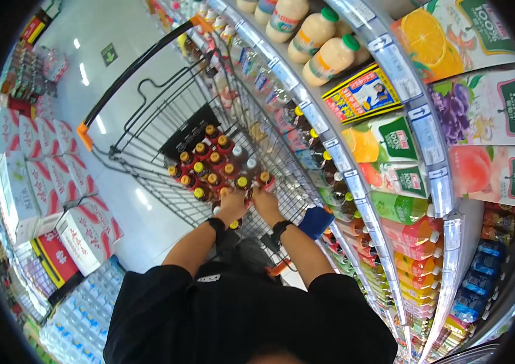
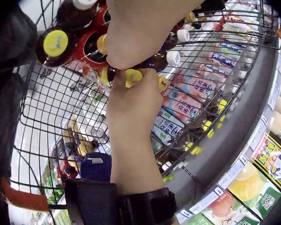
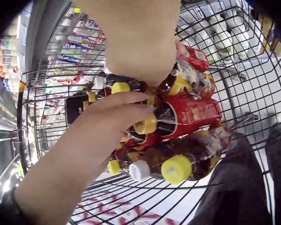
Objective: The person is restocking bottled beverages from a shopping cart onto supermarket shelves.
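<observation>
Dark drink bottles with red labels and yellow, orange or white caps stand together in a wire shopping cart [image 1: 166, 200]. My left hand [image 1: 231, 206] is at the near side of the group; in the right wrist view its fingers [image 3: 126, 115] curl over a bottle's neck beside a yellow cap [image 3: 146, 124], with the thumb hidden. Close to it, my right hand [image 1: 265, 205] grips a bottle at the neck; the left wrist view shows a yellow cap [image 2: 133, 78] at its curled fingers. The bottle bodies below are partly covered by both hands.
Drink shelves [image 1: 336, 151] with bottles and juice cartons [image 1: 494, 173] run close along the cart's right side. Stacked white-and-red boxes [image 1: 87, 233] and packs of water bottles [image 1: 84, 315] stand left. A blue item [image 1: 316, 222] is beside the right forearm.
</observation>
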The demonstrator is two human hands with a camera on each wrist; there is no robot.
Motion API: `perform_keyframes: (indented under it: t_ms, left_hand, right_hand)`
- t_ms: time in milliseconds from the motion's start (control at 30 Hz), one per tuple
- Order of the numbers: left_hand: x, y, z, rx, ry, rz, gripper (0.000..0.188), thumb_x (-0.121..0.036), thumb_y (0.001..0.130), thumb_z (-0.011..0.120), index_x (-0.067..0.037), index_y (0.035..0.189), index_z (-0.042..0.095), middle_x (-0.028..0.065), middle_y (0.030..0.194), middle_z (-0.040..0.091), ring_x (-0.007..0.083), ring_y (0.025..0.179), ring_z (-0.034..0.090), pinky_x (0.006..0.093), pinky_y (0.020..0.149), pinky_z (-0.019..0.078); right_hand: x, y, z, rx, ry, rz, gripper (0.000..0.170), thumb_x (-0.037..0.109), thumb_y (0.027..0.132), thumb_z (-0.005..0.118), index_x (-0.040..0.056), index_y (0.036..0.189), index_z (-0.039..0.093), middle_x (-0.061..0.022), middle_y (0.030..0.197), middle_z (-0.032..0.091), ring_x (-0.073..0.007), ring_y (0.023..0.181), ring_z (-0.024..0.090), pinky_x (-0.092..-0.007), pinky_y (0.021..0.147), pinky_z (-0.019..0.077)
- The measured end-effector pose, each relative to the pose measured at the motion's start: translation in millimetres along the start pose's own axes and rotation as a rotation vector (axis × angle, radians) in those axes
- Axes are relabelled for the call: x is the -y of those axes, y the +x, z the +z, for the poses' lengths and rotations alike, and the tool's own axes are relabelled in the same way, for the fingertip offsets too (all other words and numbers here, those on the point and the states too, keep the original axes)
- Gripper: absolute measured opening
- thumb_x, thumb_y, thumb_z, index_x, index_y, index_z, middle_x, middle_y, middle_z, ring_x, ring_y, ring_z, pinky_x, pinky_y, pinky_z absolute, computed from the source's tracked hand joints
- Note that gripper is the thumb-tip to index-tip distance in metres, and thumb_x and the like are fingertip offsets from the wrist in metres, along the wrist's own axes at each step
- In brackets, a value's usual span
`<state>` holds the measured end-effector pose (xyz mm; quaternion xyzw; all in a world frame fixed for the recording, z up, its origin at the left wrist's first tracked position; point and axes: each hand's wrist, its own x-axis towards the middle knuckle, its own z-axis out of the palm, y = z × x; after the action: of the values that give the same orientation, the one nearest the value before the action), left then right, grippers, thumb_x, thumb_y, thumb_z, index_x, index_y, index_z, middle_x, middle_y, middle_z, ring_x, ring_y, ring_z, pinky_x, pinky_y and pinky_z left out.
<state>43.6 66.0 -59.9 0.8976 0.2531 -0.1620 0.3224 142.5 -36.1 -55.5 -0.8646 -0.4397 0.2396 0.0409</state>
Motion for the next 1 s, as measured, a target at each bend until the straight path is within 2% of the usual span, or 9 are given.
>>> perform_keyframes:
  t_ms: [200,333,433,533,633,733,767,900,1000]
  left_hand:
    - [-23.6,-0.3,-13.2,0.199,0.089,0.057,0.061,-0.015,0.065,0.062,-0.013,0.123,0.043,0.0072,0.11,0.054,0.0273,0.109,0.045,0.046,0.089,0.0338]
    - [-40.8,-6.6,-33.7,0.291,0.058,0.186,0.066,-0.018,0.06,0.07,-0.018,0.12,0.046,0.0075,0.109,0.055,0.0284,0.102,0.051,0.0448,0.087,0.0376]
    - [-46.9,-6.1,-14.1,0.186,0.005,0.435,0.062,-0.036,0.057,0.074,-0.016,0.112,0.054,0.0076,0.109,0.055,0.0309,0.108,0.048,0.0535,0.087,0.0351]
    - [-105.8,-4.7,0.7,-0.12,-0.399,1.097,0.063,-0.046,0.056,0.073,-0.013,0.108,0.057,0.0087,0.112,0.055,0.0306,0.112,0.046,0.0563,0.087,0.0313]
    - [-154.1,-35.1,-25.2,-0.099,-0.306,1.077,0.056,-0.038,0.055,0.074,-0.011,0.101,0.059,0.0115,0.111,0.057,0.0326,0.109,0.049,0.0471,0.087,0.0373]
    - [-191.6,-54.9,-27.2,0.015,-0.332,1.023,0.064,-0.046,0.055,0.075,-0.014,0.108,0.057,0.0099,0.117,0.054,0.0262,0.114,0.045,0.0461,0.089,0.0302]
    - [-210.0,-75.4,-36.1,-0.12,-0.306,1.086,0.064,-0.041,0.053,0.077,-0.013,0.107,0.058,0.0114,0.106,0.059,0.0299,0.103,0.054,0.0455,0.083,0.0371]
    - [-272.8,-127.0,-58.3,0.009,-0.324,1.078,0.059,-0.028,0.049,0.077,-0.006,0.1,0.059,0.012,0.083,0.065,0.0294,0.07,0.063,0.0349,0.066,0.0478]
    - [-318.5,-172.7,-72.7,0.15,-0.769,0.958,0.054,-0.02,0.05,0.077,-0.002,0.098,0.059,0.0102,0.087,0.065,0.0205,0.077,0.062,0.0321,0.073,0.0475]
  right_hand:
    - [-29.6,-35.3,-10.3,-0.038,0.164,-0.082,0.044,0.027,0.076,0.058,0.0056,0.112,0.043,-0.0177,0.08,0.06,-0.0346,0.065,0.06,-0.0428,0.057,0.0493]
    - [-32.2,-80.8,-76.6,-0.09,0.121,-0.152,0.048,0.032,0.074,0.062,0.0108,0.115,0.048,-0.0163,0.077,0.061,-0.034,0.065,0.06,-0.0434,0.056,0.0482]
    - [-29.5,-110.6,-113.7,-0.122,-0.002,-0.279,0.042,0.032,0.075,0.063,0.0096,0.11,0.055,-0.0149,0.071,0.061,-0.0298,0.059,0.06,-0.039,0.055,0.0483]
    - [-33.2,-187.0,-158.7,-0.329,-0.021,-0.299,0.034,0.026,0.071,0.066,0.0097,0.1,0.059,-0.0096,0.067,0.058,-0.0256,0.058,0.058,-0.0366,0.055,0.0479]
    - [-24.8,-233.8,-196.0,-0.48,-0.117,-0.312,0.034,0.026,0.071,0.066,0.01,0.1,0.058,-0.0091,0.07,0.058,-0.0241,0.06,0.058,-0.0351,0.055,0.0475]
    - [-34.0,-270.2,-221.7,-0.661,-0.083,-0.294,0.04,0.024,0.07,0.067,0.0103,0.106,0.057,-0.0083,0.072,0.057,-0.0227,0.061,0.057,-0.0323,0.054,0.0465]
    - [-38.3,-289.2,-225.0,-0.766,-0.037,-0.28,0.043,0.023,0.069,0.068,0.0105,0.109,0.056,-0.0081,0.073,0.057,-0.0215,0.061,0.057,-0.0309,0.054,0.0462]
    - [-65.1,-361.1,-209.7,-0.971,0.482,-0.016,0.059,0.013,0.065,0.071,0.0066,0.12,0.048,-0.0109,0.083,0.057,-0.0185,0.063,0.057,-0.0294,0.057,0.048]
    - [-94.1,-406.4,-192.2,-0.876,0.518,-0.047,0.073,0.013,0.064,0.072,0.004,0.126,0.037,-0.0145,0.099,0.055,-0.0229,0.079,0.058,-0.0317,0.068,0.0482]
